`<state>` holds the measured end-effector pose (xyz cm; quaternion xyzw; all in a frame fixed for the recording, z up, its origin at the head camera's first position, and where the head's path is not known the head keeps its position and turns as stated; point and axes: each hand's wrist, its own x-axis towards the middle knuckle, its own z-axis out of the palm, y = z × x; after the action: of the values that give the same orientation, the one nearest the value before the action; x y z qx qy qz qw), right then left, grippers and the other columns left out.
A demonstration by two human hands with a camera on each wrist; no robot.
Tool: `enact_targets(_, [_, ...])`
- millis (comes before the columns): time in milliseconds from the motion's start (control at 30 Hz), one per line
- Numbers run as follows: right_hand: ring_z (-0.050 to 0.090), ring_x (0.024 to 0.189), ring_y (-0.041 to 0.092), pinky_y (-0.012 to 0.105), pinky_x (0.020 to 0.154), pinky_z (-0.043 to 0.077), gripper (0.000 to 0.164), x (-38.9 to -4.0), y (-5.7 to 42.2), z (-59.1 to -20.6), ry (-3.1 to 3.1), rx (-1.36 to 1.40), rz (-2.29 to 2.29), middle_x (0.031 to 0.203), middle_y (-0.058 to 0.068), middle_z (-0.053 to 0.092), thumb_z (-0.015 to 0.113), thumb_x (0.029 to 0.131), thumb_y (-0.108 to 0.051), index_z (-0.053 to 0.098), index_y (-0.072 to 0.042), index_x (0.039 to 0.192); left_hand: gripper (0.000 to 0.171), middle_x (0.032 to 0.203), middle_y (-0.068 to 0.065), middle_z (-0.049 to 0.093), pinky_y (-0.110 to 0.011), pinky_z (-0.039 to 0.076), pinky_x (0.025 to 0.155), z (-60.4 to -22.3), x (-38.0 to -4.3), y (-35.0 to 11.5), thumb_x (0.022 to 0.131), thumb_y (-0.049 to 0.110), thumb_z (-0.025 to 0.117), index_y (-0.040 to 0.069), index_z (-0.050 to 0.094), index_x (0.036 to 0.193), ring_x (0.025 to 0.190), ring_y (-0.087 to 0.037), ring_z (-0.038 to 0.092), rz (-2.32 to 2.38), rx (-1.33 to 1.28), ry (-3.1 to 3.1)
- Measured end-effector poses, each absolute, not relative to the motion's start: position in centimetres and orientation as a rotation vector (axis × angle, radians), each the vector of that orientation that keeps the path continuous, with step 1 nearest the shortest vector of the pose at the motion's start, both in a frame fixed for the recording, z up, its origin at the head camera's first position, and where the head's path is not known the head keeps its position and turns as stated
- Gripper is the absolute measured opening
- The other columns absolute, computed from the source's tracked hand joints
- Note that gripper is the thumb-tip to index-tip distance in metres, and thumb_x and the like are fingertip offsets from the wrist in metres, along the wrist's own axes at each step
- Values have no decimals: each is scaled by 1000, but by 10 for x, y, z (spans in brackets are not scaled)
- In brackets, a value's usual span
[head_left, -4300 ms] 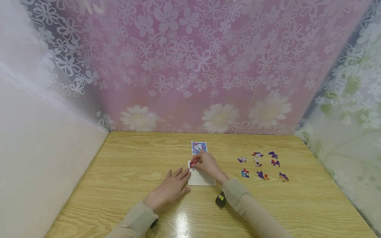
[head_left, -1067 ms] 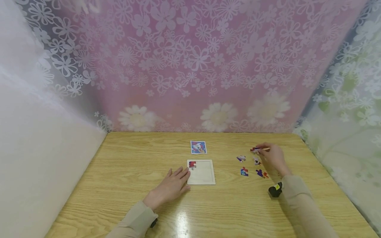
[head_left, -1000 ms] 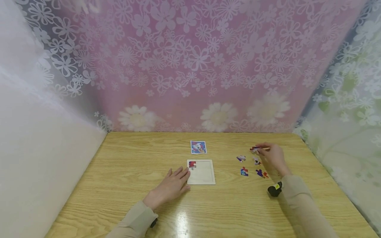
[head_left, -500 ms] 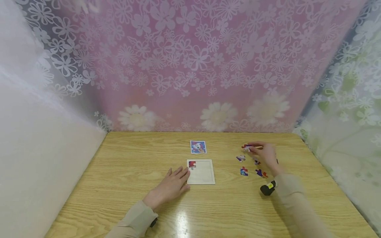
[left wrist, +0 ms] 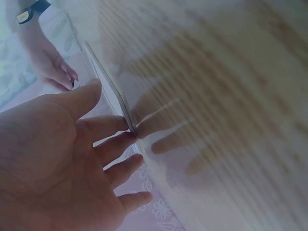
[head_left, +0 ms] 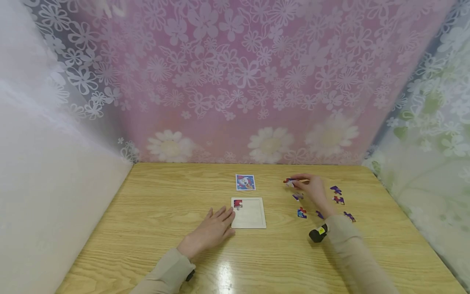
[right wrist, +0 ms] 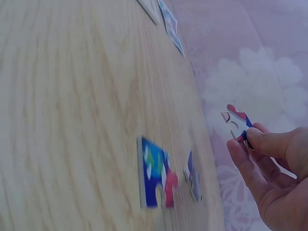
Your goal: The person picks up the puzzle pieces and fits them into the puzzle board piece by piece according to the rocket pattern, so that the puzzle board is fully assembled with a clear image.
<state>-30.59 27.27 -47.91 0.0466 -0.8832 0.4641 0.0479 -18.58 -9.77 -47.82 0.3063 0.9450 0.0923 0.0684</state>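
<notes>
The right hand (head_left: 315,192) pinches a puzzle piece (head_left: 290,182) between thumb and fingers; the piece shows red, white and blue, and it is held up off the table (head_left: 165,196), to the right of the small picture card (head_left: 245,182). Just on the near side of that grip lies a pale piece (head_left: 298,197), and nearer the person is a blue-and-red piece (head_left: 302,212). A purple piece (head_left: 320,214) shows partly from behind the right wrist. Further right, well apart from the held piece, three more pieces lie flat: a far piece (head_left: 335,190), a middle piece (head_left: 338,200) and a near piece (head_left: 349,217).

The left hand (head_left: 210,232) grips nothing; its fingers are spread, with fingertips touching the left edge of the white tray (head_left: 253,220). In the tray's far left corner sits a red piece (head_left: 238,203). The picture card lies flat just beyond the tray, apart from it. Each arm wears a beige sleeve (head_left: 345,230), and a black device (head_left: 318,233) sits at the right wrist. Behind the table hangs a pink flowered curtain (head_left: 220,81)
</notes>
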Motion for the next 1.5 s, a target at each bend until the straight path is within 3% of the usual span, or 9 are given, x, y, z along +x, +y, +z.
enact_targets(200, [73, 94, 38, 45, 79, 61, 26, -304, 249, -479, -2679, 184, 1472, 116, 28, 68, 63, 101, -7, 69, 4, 124, 60, 163, -15, 33, -62, 26, 118, -478, -185, -96, 107, 37, 49, 1, 40, 154, 150, -35, 31, 276, 918, 2835])
enact_targets(433, [74, 93, 29, 41, 80, 62, 25, -302, 221, -482, -2715, 216, 1507, 117, 22, 70, 69, 97, -9, 72, 0, 120, 61, 163, -15, 33, -62, 27, 118, -480, -184, -96, 107, 37, 51, 1, 39, 155, 149, -35, 32, 266, 927, 2836])
enact_targets(767, [74, 88, 29, 37, 74, 63, 22, -296, 184, -487, -2757, 391, 1544, 114, 21, 72, 72, 93, -2, 74, 0, 114, 63, 164, -15, 31, -62, 25, 119, -483, -185, -97, 107, 39, 49, 2, 36, 156, 151, -34, 29, 280, 916, 2831])
enact_targets(1200, [72, 85, 20, 31, 68, 60, 19, -287, 150, -495, -2830, 424, 1526, 105, 9, 74, 78, 89, -7, 79, -10, 108, 63, 164, -15, 30, -63, 23, 119, -478, -183, -96, 107, 39, 48, 2, 36, 156, 151, -35, 29, 305, 901, 2813])
enact_targets(1500, [69, 79, 17, 28, 64, 57, 17, -285, 140, -498, -2886, 492, 1412, 95, 6, 74, 79, 86, -5, 79, -9, 103, 62, 164, -15, 30, -63, 25, 118, -477, -183, -96, 107, 39, 49, 2, 36, 156, 150, -35, 30, 285, 906, 2824])
